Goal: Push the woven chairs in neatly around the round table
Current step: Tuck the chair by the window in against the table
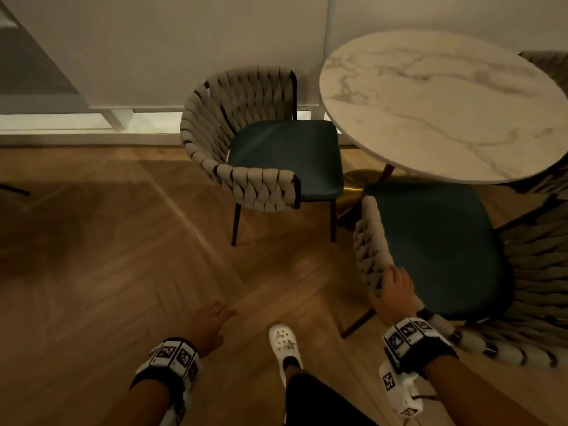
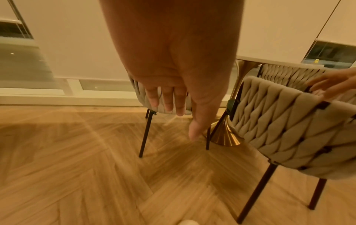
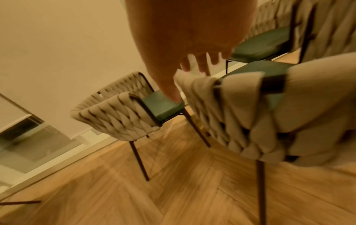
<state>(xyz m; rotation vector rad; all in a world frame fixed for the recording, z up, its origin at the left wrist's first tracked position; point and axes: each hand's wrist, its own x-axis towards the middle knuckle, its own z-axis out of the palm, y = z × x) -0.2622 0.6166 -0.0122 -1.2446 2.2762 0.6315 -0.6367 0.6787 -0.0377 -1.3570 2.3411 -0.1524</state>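
Note:
A round marble table [image 1: 445, 103] stands at the upper right on a gold pedestal [image 2: 225, 135]. One woven chair [image 1: 246, 139] with a green seat sits at its left, seat front just under the table edge. A second woven chair [image 1: 436, 250] stands nearer me, angled, seat front under the table's near edge. My right hand [image 1: 395, 290] rests on the woven rim of this near chair [image 2: 289, 129], fingers stretched out over its top. My left hand [image 1: 212, 324] hangs free over the floor, fingers relaxed and holding nothing, well short of the left chair [image 3: 115, 117].
A third woven chair [image 1: 550, 69] shows behind the table at the far right. A low window sill [image 1: 92, 130] and white wall run along the back. My white shoe [image 1: 284, 345] stands on the herringbone wood floor [image 1: 123, 272], which stretches open to the left.

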